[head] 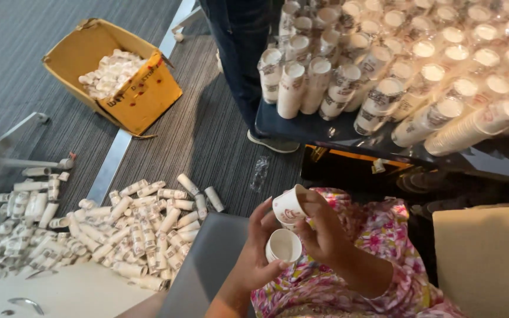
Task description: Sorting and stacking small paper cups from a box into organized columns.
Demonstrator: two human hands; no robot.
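One view only, worn on the head and tilted steeply down, so the person's own left hand (254, 250) and right hand (325, 232) sit close at the bottom centre, above a lap in pink floral cloth (378, 247). Facing forward, it takes in the dark glossy table (301, 126) stacked with white paper cups (384, 65) at upper right, near and slightly overexposed. Farther off to the left lie the grey ribbed carpet (25, 53), the open yellow cardboard box (113, 76) and the heap of cup stacks on the floor (131, 229).

Cup stacks (419, 76) stand on the desk (301, 126); left of the desk, a cardboard box (148, 94) and cup rolls (142, 229) lie on the floor (207, 129).
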